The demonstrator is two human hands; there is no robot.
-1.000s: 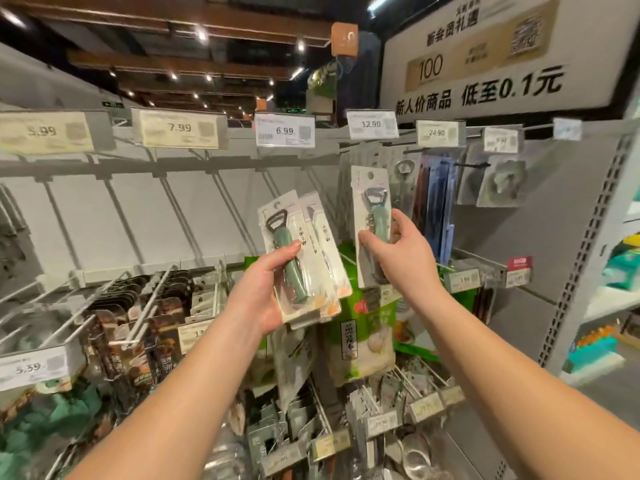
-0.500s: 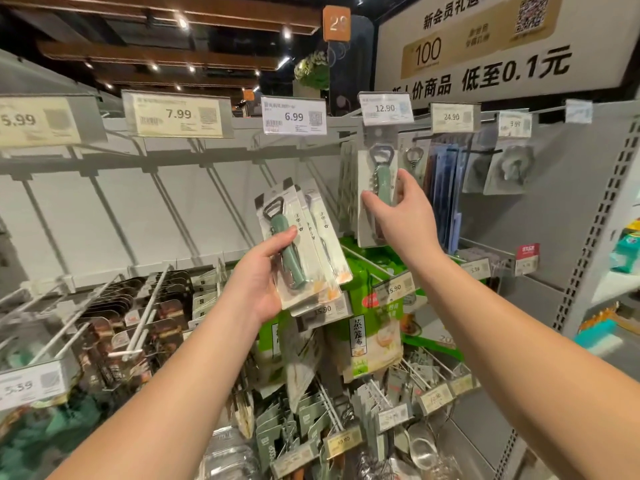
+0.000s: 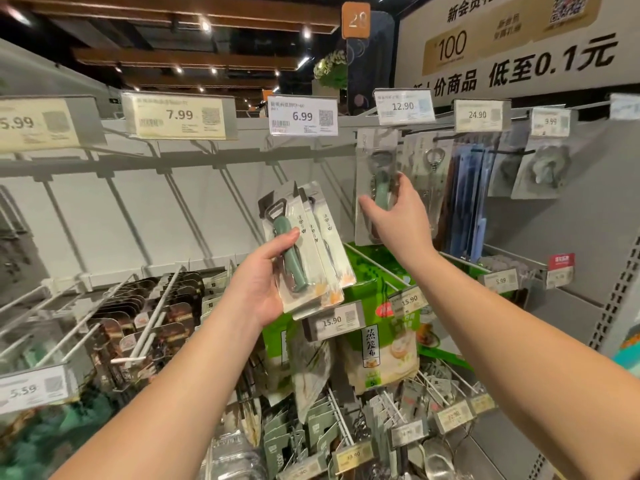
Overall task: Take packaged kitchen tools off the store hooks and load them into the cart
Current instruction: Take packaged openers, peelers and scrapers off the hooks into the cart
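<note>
In front of you stands the grey metal display wall with its rows of white wire hooks and a top rail of price tags, among them the white 6.99 label and the white 12.90 label. Below your hands, green and cream soft pouches hang on the middle hooks, just behind the 15.90 tags.

Your left hand grips a fanned stack of white carded blister packs, thumb across the front one; that pack shows a bottle opener with a pale green handle. The stack is held clear of the hooks, tilted, just in front of the green pouches.

Your right hand is raised under the 12.90 label, thumb and fingers curled round the lower part of a blurred clear-fronted pack with a green-handled opener. Its top sits right under the label; you cannot tell whether it is on or off the hook.
</note>
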